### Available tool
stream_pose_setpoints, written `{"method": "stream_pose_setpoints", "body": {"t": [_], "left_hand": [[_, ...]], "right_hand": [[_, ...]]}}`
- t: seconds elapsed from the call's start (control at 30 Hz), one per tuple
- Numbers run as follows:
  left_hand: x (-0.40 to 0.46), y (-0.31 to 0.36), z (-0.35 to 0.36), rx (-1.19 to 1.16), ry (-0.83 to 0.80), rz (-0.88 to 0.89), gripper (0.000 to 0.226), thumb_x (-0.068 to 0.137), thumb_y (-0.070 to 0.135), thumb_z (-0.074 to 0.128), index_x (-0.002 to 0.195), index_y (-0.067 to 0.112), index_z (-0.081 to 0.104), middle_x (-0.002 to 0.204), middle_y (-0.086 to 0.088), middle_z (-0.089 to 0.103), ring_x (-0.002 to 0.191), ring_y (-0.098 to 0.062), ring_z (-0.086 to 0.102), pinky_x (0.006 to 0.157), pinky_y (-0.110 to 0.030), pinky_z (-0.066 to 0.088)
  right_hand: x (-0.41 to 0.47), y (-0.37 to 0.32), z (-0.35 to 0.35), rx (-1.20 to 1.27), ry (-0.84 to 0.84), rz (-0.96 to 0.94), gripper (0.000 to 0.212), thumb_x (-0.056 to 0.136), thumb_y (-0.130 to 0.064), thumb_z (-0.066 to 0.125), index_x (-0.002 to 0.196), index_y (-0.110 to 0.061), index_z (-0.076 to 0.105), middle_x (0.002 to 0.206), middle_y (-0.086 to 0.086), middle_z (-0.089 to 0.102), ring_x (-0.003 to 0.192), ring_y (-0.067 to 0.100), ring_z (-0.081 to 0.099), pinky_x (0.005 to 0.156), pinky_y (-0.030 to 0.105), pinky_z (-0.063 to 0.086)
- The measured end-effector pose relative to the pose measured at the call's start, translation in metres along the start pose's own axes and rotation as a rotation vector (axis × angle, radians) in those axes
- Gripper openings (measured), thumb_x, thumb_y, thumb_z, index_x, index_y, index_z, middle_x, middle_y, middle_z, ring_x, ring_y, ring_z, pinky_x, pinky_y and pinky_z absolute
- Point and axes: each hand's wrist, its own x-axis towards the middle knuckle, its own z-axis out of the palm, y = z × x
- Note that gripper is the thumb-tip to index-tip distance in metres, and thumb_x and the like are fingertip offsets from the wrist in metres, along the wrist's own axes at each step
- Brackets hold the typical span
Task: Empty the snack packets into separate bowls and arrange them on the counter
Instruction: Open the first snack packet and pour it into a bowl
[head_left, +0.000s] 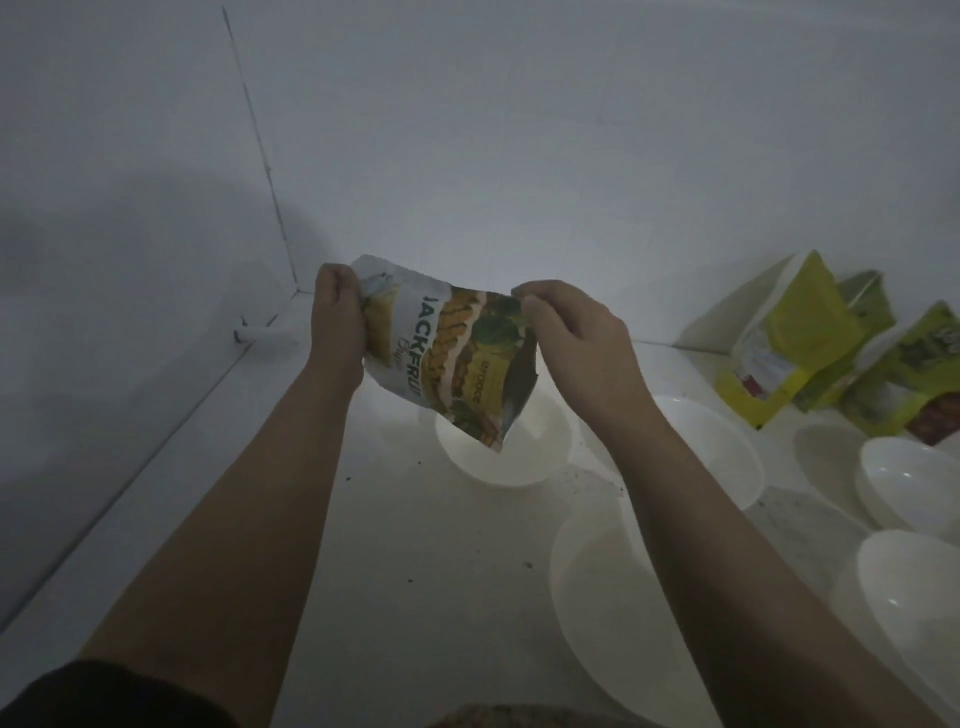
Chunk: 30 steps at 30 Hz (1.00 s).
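- The room is dim, with a white tabletop (441, 571) in a wall corner.
- You hold the jackfruit packet (441, 353) above the far bowl (498, 457); its long axis slopes down toward the right.
- Your left hand (337, 317) grips the raised end, and the right hand (576, 338) pinches the top edge.
- The low corner already points into the bowl, so tilt further from the left.

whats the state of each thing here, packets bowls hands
jackfruit packet: held tilted above a bowl, nothing seen pouring
left hand: grips packet's top
right hand: pinches packet's other edge
bowl under packet: upright, looks empty
other bowls: upright, look empty
yellow packets: standing at right, against the wall
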Motion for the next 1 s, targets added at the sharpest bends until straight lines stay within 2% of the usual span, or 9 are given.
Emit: {"method": "stream_pose_setpoints", "body": {"t": [0.07,0.13,0.2,0.27,0.33,0.47,0.57,0.8,1.0], "left_hand": [[0.004,0.002,0.005,0.025,0.009,-0.002,0.029,0.102,0.033,0.035,0.073,0.029,0.038,0.076,0.006,0.042,0.071,-0.011,0.042,0.06,-0.026,0.034],[0.008,0.005,0.01,0.022,0.012,0.003,0.03,0.103,0.032,0.034,0.074,0.027,0.036,0.074,0.007,0.041,0.067,-0.008,0.041,0.056,-0.023,0.033],[0.01,0.008,0.014,0.02,0.009,0.016,0.03,0.104,0.03,0.033,0.075,0.025,0.036,0.075,0.007,0.041,0.066,-0.006,0.04,0.055,-0.021,0.032],[0.012,0.009,0.017,0.022,0.003,0.024,0.03,0.104,0.03,0.033,0.074,0.025,0.036,0.075,0.007,0.041,0.066,-0.006,0.04,0.056,-0.021,0.032],[0.015,0.009,0.017,0.028,-0.001,0.024,0.03,0.103,0.031,0.034,0.074,0.025,0.036,0.074,0.007,0.04,0.066,-0.007,0.04,0.056,-0.021,0.032],[0.02,0.013,0.013,-0.001,0.006,0.023,0.031,0.102,0.03,0.037,0.071,0.025,0.036,0.071,0.006,0.038,0.064,-0.008,0.037,0.055,-0.024,0.03],[0.023,0.018,0.009,-0.017,-0.001,0.032,0.032,0.101,0.03,0.039,0.07,0.025,0.036,0.072,0.007,0.04,0.065,-0.009,0.038,0.055,-0.023,0.031],[0.023,0.026,0.003,-0.023,-0.003,0.052,0.031,0.101,0.029,0.039,0.07,0.025,0.036,0.072,0.005,0.039,0.066,-0.01,0.038,0.056,-0.025,0.03],[0.021,0.026,0.0,-0.009,0.002,0.062,0.031,0.1,0.028,0.039,0.07,0.025,0.036,0.071,0.006,0.04,0.066,-0.01,0.039,0.056,-0.025,0.03]], "right_hand": [[0.005,0.003,0.003,-0.091,-0.012,0.009,0.026,0.101,-0.041,0.043,0.109,-0.026,0.063,0.096,-0.012,0.063,0.082,-0.006,0.057,0.053,-0.003,0.038],[0.009,0.01,0.007,-0.2,0.03,-0.021,0.018,0.101,-0.032,0.047,0.104,-0.024,0.062,0.097,-0.008,0.066,0.084,0.005,0.063,0.054,0.002,0.038],[0.012,0.019,0.01,-0.2,0.07,-0.018,0.014,0.1,-0.02,0.048,0.107,-0.022,0.06,0.097,-0.003,0.069,0.086,0.012,0.066,0.055,0.006,0.038],[0.015,0.027,0.012,-0.211,0.08,-0.009,0.017,0.099,-0.016,0.048,0.11,-0.022,0.059,0.096,-0.001,0.071,0.083,0.012,0.065,0.055,0.01,0.038],[0.018,0.032,0.014,-0.249,0.071,0.003,0.014,0.097,-0.015,0.05,0.103,-0.02,0.062,0.093,-0.001,0.072,0.08,0.011,0.063,0.056,0.012,0.038],[0.02,0.038,0.021,-0.241,0.065,-0.005,0.013,0.095,-0.011,0.053,0.093,-0.018,0.064,0.089,-0.006,0.068,0.078,0.01,0.061,0.057,0.005,0.038],[0.019,0.04,0.026,-0.223,0.075,-0.025,0.014,0.093,-0.007,0.054,0.09,-0.017,0.064,0.092,-0.005,0.066,0.082,0.014,0.061,0.064,0.008,0.04],[0.024,0.038,0.027,-0.233,0.09,-0.053,0.015,0.092,-0.004,0.052,0.09,-0.013,0.064,0.088,-0.004,0.065,0.082,0.013,0.059,0.062,0.005,0.039],[0.021,0.042,0.033,-0.224,0.112,-0.077,0.016,0.093,-0.004,0.052,0.09,-0.014,0.064,0.093,-0.002,0.065,0.085,0.016,0.06,0.067,0.01,0.041]]}}
